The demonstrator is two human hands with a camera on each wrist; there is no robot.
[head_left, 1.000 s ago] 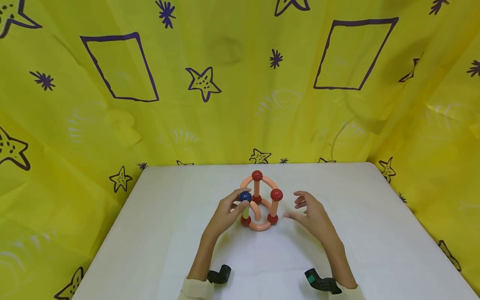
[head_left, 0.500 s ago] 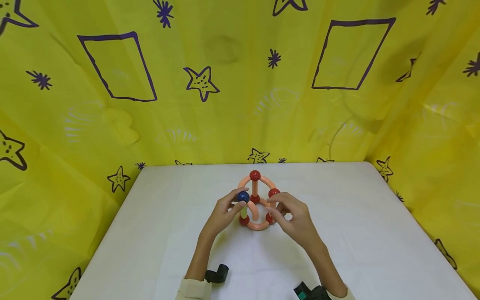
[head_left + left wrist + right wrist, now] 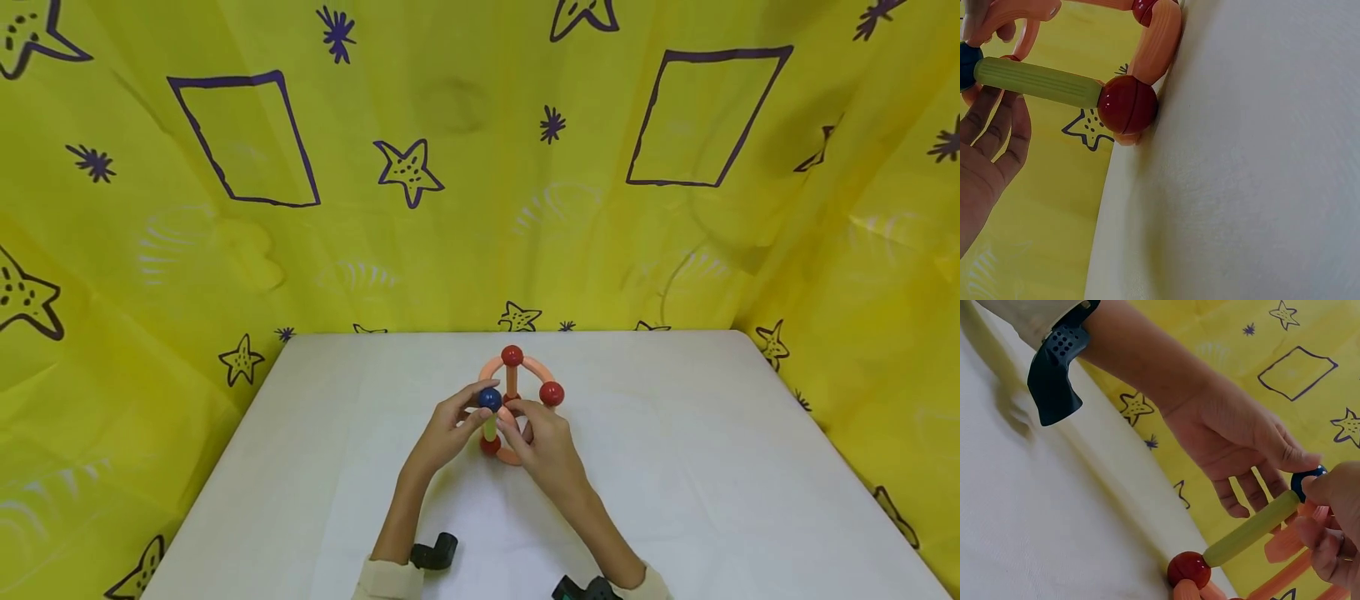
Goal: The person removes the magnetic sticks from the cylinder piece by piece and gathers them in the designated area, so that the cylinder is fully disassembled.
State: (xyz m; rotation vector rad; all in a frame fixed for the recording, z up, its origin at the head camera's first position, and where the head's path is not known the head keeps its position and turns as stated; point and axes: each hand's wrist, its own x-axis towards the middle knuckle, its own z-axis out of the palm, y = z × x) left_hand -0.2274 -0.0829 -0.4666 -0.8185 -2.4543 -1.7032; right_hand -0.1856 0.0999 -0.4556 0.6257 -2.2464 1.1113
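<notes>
A ball-and-rod toy frame stands on the table, with curved orange rods and red balls (image 3: 552, 393). At its near left corner a blue ball (image 3: 490, 399) tops an upright yellow-green rod (image 3: 1041, 82), whose foot meets a red ball (image 3: 1127, 104). My left hand (image 3: 446, 429) pinches the blue ball between thumb and fingers. My right hand (image 3: 551, 454) pinches a curved orange rod (image 3: 507, 415) close to the blue ball; its fingers cover most of the rod. In the right wrist view my right thumb lies by the blue ball (image 3: 1307, 482). The frame's near right bottom corner is hidden behind my right hand.
The white table (image 3: 300, 467) spreads out around the frame. Yellow sheeting (image 3: 480, 233) with drawn stars hangs behind it and along both sides. A black wrist mount (image 3: 435, 552) is on the left wrist, another (image 3: 588, 588) on the right.
My right hand has come leftward from apart at the right, past the right red ball, and now pinches the curved rod beside the blue ball. My left hand stays on the blue ball.
</notes>
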